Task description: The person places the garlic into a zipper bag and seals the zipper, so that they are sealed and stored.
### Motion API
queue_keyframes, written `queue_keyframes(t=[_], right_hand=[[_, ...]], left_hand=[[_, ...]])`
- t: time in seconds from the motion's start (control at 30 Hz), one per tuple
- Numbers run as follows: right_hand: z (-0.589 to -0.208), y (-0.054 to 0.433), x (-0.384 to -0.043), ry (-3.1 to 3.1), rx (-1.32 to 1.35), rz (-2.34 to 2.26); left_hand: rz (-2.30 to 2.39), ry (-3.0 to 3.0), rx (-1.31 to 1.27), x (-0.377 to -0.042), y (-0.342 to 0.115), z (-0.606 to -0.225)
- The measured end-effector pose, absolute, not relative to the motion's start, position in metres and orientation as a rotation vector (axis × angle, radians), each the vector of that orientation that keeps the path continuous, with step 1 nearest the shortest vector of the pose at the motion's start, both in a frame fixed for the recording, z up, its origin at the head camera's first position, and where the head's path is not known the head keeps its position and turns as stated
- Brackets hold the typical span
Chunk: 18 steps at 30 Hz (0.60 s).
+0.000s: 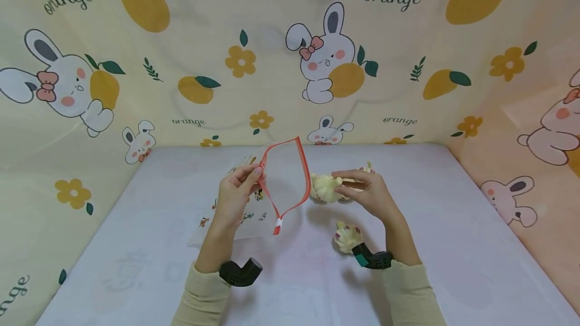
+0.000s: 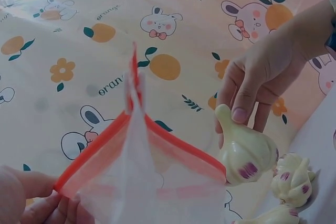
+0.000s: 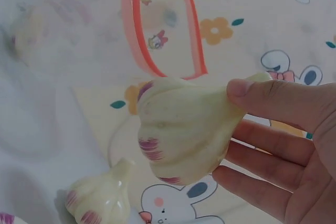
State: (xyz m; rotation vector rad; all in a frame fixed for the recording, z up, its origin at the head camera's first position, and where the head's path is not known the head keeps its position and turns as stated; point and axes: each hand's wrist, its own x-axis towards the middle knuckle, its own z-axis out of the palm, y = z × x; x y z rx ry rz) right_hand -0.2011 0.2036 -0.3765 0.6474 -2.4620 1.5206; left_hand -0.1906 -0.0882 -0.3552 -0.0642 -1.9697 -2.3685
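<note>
My left hand [image 1: 234, 192] pinches the rim of a translucent zip bag [image 1: 306, 175], between thumb and fingers. Red-orange edging frames the bag's mouth, which gapes toward the right; small cartoon prints dot its body. A white slider [image 1: 278, 222] sits at the near corner of the rim. By its stem, my right hand [image 1: 371, 190] holds a cream garlic bulb [image 3: 184, 129] with purple streaks, just right of the bag mouth. In the left wrist view, the held garlic bulb [image 2: 248, 153] hangs beside the red edge, outside the bag.
Another garlic bulb [image 1: 348, 238] lies on the white table [image 1: 149, 265] near my right wrist. More garlic [image 1: 368, 167] is partly hidden behind my right hand; the left wrist view shows a bulb [image 2: 293, 179] there. A patterned cloth [image 1: 267, 84] rises behind the table.
</note>
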Motion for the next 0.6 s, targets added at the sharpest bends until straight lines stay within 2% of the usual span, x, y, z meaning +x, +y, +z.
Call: queue_keyframes(t=[0.6], right_hand=[[-0.369, 0.197, -0.1949, -2.383, 0.613, 1.451]], left_hand=[[-2.351, -2.008, -0.044, -0.1914, -0.0875, -0.3567]])
